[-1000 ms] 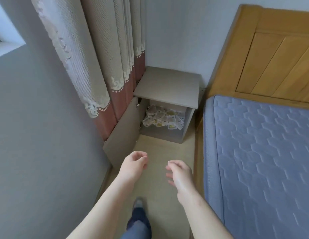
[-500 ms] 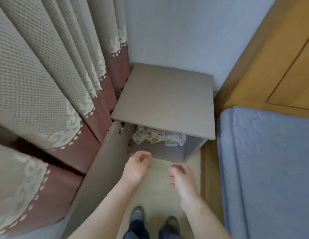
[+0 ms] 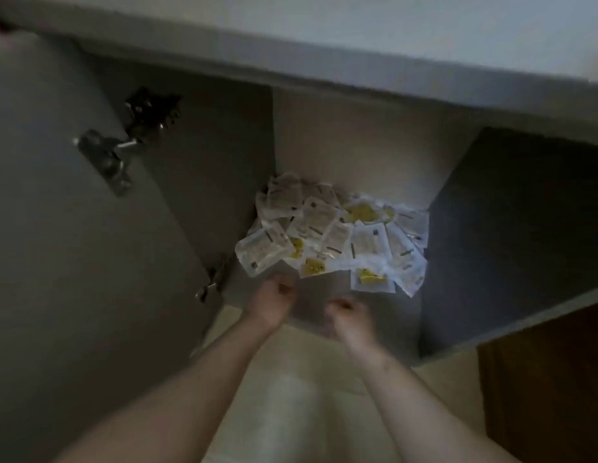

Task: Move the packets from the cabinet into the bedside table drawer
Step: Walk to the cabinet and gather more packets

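A heap of several white packets (image 3: 337,233), some with yellow prints, lies on the floor of the open grey cabinet (image 3: 497,228). My left hand (image 3: 270,302) hovers at the cabinet's front edge, just below the nearest packet, fingers loosely curled and holding nothing. My right hand (image 3: 349,317) is beside it, a little lower, also loosely curled and empty. The frame is blurred, so whether a fingertip touches a packet is unclear. No drawer is in view.
The cabinet door (image 3: 73,245) stands swung open at the left, with metal hinges (image 3: 107,155) on its inner face. The cabinet's top board (image 3: 357,45) overhangs above. A brown wooden bed frame (image 3: 544,389) sits at the lower right. Pale floor (image 3: 301,406) lies below my arms.
The view has dropped low and close to the cabinet opening. Both hands have moved forward from above the floor to the cabinet's front edge, near the packets.
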`<action>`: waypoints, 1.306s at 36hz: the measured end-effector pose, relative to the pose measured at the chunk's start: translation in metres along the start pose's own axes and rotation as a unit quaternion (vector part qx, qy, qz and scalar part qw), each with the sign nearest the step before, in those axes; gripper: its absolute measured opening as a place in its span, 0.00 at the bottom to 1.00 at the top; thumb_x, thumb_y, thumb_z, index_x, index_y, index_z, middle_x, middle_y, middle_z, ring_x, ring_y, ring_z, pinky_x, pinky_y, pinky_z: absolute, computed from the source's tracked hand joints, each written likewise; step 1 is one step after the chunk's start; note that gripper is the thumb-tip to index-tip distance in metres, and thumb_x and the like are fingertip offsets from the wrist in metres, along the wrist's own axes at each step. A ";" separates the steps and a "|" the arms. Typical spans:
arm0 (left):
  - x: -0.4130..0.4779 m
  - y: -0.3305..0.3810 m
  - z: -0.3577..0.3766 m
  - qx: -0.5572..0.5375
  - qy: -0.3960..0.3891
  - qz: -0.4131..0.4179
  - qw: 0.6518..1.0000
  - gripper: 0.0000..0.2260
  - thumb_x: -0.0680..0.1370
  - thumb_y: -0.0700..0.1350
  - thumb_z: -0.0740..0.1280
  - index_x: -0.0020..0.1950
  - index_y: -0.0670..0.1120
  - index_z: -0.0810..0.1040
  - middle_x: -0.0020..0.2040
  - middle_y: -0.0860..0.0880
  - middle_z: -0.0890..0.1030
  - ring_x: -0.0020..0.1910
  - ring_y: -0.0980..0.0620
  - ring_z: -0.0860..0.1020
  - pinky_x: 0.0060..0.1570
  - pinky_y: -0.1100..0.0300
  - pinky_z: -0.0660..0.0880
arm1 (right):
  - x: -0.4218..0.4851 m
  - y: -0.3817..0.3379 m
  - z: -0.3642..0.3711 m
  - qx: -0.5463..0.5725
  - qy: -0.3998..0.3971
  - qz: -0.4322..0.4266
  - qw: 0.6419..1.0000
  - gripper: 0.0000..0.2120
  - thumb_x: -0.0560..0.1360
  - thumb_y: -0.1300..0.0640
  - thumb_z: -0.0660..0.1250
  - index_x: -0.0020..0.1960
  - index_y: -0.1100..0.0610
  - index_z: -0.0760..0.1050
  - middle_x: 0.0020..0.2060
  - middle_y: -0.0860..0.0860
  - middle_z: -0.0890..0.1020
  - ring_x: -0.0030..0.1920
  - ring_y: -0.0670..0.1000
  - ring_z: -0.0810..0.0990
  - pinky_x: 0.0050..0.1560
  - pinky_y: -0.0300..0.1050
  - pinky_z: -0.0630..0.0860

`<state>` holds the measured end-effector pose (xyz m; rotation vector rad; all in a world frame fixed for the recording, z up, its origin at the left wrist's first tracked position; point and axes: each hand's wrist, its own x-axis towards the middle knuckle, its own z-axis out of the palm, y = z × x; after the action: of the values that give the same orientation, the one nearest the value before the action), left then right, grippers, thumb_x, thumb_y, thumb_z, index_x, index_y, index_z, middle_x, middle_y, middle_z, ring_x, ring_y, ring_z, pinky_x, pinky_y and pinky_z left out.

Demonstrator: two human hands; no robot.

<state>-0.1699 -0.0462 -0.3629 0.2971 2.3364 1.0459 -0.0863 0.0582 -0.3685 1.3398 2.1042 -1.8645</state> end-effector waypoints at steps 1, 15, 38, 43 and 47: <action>0.015 -0.009 0.007 0.009 0.014 0.021 1.000 0.08 0.77 0.35 0.62 0.54 0.39 0.79 0.57 0.41 0.80 0.59 0.43 0.76 0.61 0.55 0.70 | 0.016 0.008 0.000 -0.005 0.002 -0.012 1.000 0.11 0.75 0.65 0.63 0.36 0.53 0.71 0.36 0.54 0.76 0.38 0.52 0.74 0.40 0.42 0.68; 0.095 -0.070 0.031 0.176 0.136 0.074 0.972 0.14 0.77 0.40 0.62 0.61 0.45 0.77 0.65 0.44 0.73 0.64 0.44 0.70 0.63 0.55 0.67 | 0.103 0.050 0.007 -0.096 0.039 -0.101 0.989 0.05 0.76 0.64 0.61 0.47 0.55 0.72 0.37 0.50 0.76 0.39 0.50 0.73 0.35 0.39 0.67; 0.137 -0.077 0.015 0.426 0.007 0.051 0.903 0.32 0.78 0.59 0.58 0.77 0.56 0.46 0.73 0.41 0.55 0.72 0.38 0.55 0.71 0.45 0.57 | 0.198 -0.008 0.012 -0.523 -0.050 -0.119 0.843 0.48 0.64 0.26 0.63 0.74 0.35 0.39 0.75 0.47 0.35 0.75 0.60 0.34 0.66 0.75 0.40; 0.129 -0.091 0.020 0.376 0.016 0.081 0.923 0.27 0.78 0.54 0.59 0.76 0.57 0.54 0.76 0.46 0.50 0.75 0.42 0.47 0.73 0.45 0.48 | 0.171 0.022 0.033 -0.550 -0.057 -0.182 0.813 0.47 0.66 0.28 0.62 0.74 0.35 0.37 0.74 0.47 0.32 0.74 0.57 0.30 0.67 0.71 0.36; 0.114 -0.101 0.028 0.351 0.018 0.111 0.929 0.27 0.78 0.54 0.61 0.75 0.57 0.55 0.78 0.52 0.46 0.76 0.46 0.41 0.73 0.46 0.43 | 0.146 0.053 0.033 -0.528 -0.048 -0.204 0.823 0.44 0.66 0.26 0.59 0.74 0.34 0.39 0.74 0.45 0.31 0.73 0.54 0.28 0.69 0.67 0.33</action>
<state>-0.2450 -0.0498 -0.4977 0.8287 2.6805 0.2542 -0.1625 0.1090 -0.4981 0.5180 2.7564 -0.4583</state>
